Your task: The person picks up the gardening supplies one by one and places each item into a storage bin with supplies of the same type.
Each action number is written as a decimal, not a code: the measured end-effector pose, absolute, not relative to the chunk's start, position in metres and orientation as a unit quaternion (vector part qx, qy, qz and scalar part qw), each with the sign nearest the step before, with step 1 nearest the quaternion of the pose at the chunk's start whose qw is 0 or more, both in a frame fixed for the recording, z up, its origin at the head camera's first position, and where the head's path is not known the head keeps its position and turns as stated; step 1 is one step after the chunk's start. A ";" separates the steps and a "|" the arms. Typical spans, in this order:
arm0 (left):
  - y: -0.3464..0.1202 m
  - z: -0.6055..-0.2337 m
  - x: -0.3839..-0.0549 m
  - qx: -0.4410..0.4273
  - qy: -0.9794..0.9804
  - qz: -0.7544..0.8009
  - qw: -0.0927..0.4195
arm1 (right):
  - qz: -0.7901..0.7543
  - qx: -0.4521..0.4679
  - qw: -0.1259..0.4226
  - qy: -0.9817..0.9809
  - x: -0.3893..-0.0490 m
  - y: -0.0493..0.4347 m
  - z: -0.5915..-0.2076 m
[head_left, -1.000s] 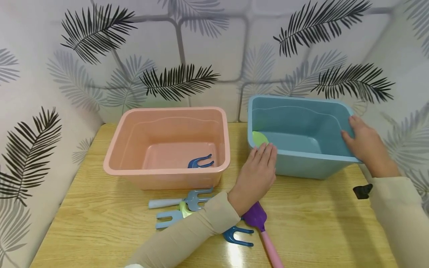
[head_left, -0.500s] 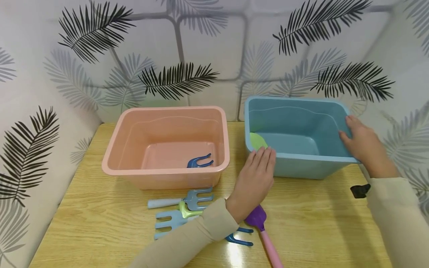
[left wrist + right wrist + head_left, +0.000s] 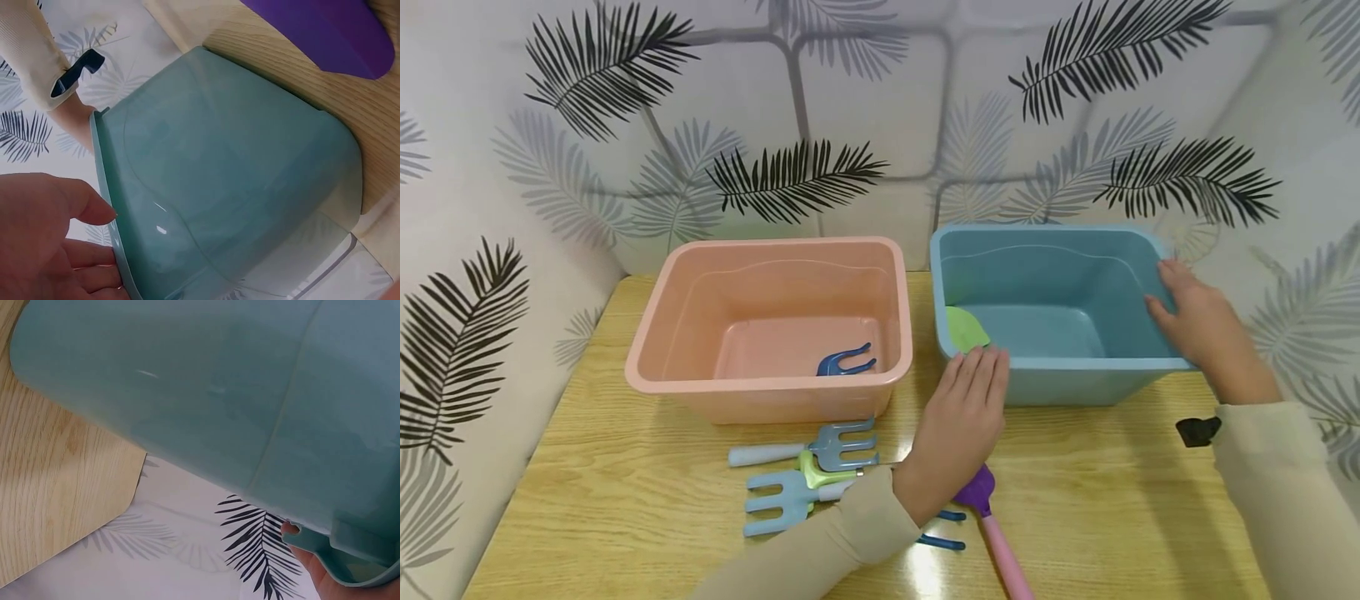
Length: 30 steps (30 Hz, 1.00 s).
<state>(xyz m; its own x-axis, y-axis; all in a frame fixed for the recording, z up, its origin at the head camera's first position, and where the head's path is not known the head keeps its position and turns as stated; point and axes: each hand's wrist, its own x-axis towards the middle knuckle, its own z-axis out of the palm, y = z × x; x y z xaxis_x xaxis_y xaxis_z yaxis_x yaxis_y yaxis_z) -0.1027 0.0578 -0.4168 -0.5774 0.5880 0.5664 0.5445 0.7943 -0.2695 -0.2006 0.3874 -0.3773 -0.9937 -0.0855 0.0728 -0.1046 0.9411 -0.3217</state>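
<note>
A blue plastic bin (image 3: 1052,382) stands at the right with a light green rounded blade (image 3: 964,329) in its near left corner; the rest of the green piece is hidden. My left hand (image 3: 958,425) grips the bin's near left rim, fingers laid over the edge and the thumb (image 3: 94,206) against the rim from outside. At the right end my right hand (image 3: 1206,333) holds the rim, thumb inside and fingers outside. In the right wrist view, some of its fingers (image 3: 319,572) show below the rim.
Left of it stands a pink bin (image 3: 790,400) with a dark blue fork (image 3: 842,364) inside. In front lie a grey-blue hand fork (image 3: 842,447), a light blue fork (image 3: 782,500), a green piece (image 3: 820,473), another dark blue fork (image 3: 942,543) and a purple shovel with pink handle (image 3: 1003,554).
Both hands have shifted the blue bin left and slightly toward me, closer to the pink bin. The left forearm has uncovered more of the light blue fork.
</note>
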 end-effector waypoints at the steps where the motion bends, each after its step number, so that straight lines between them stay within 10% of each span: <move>1: 0.057 -0.417 -0.102 -0.319 -0.887 0.032 0.332 | 0.164 0.051 0.031 -0.985 -0.200 0.387 -0.377; 30: 0.036 -0.417 -0.096 -0.327 -0.892 -0.009 0.313 | 0.158 0.072 0.045 -0.984 -0.209 0.367 -0.378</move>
<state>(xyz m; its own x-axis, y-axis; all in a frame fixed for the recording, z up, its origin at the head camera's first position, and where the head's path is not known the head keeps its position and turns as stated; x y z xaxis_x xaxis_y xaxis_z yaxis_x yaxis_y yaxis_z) -0.0958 0.0361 -0.4172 -0.5902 0.5775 0.5640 0.5888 0.7860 -0.1885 -0.2091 0.3672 -0.3778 -0.9856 -0.1275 0.1110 -0.1559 0.9399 -0.3039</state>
